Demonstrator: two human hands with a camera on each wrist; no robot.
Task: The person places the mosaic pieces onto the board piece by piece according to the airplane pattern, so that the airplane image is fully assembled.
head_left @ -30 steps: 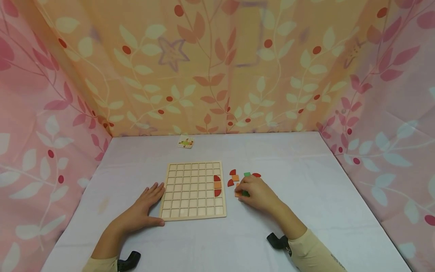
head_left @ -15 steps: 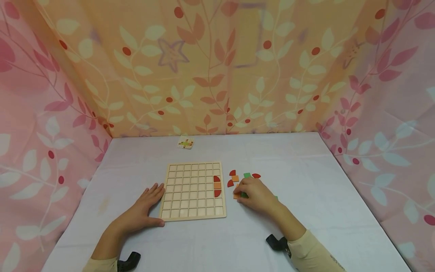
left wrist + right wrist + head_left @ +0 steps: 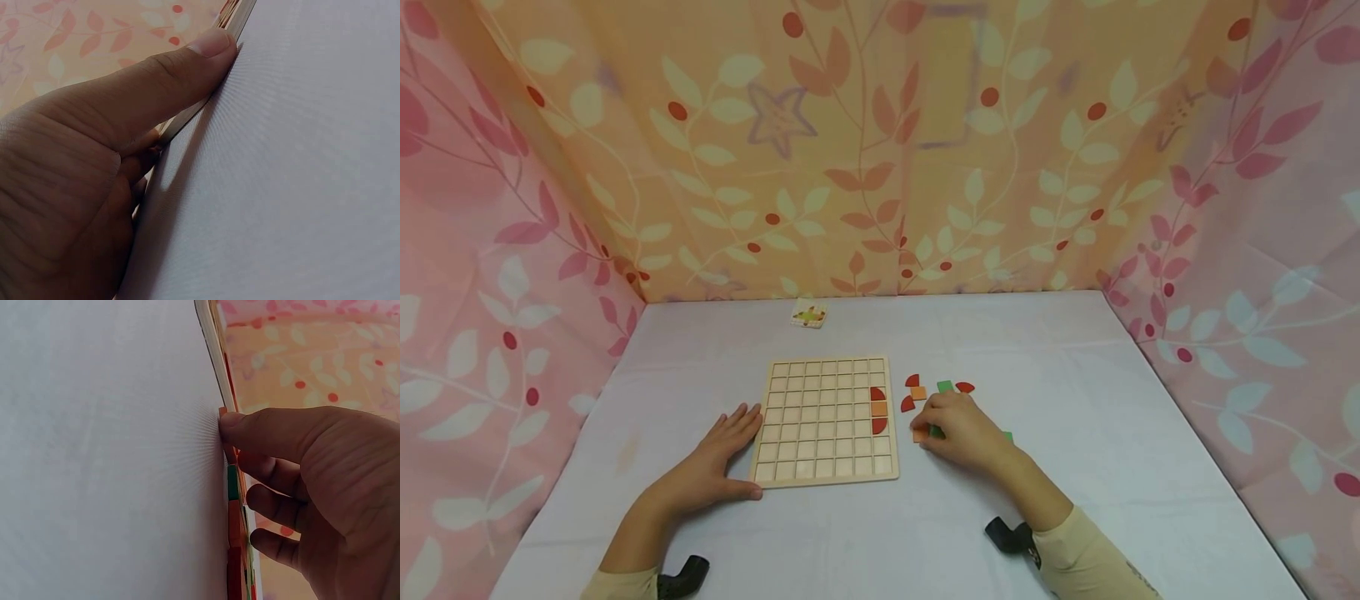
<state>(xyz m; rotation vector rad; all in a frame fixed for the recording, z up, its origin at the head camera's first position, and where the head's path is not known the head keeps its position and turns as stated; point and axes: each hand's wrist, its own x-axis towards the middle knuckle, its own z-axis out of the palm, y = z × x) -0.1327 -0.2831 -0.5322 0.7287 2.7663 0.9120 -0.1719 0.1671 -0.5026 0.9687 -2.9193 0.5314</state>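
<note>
A square wooden grid board (image 3: 820,422) lies on the table, with two red quarter-round tiles (image 3: 878,427) and an orange square tile (image 3: 879,408) set in its right column. My left hand (image 3: 718,462) rests along the board's left side, fingers straight and thumb at the near left corner; in the left wrist view the thumb (image 3: 181,62) lies against the board's edge. Right of the board, my right hand (image 3: 961,429) pinches another orange square tile (image 3: 919,437) low at the tabletop. A green tile (image 3: 936,432) shows partly beneath those fingers.
Around the right hand lie loose red quarter-round tiles (image 3: 907,404), an orange square (image 3: 918,392) and a green square (image 3: 944,387). A small patterned card (image 3: 808,314) lies at the back. Floral curtains (image 3: 865,150) enclose the table on three sides.
My right hand has slid slightly left and toward me with the orange tile, closer to the board. A green tile now shows behind the right wrist. The left hand stays put.
</note>
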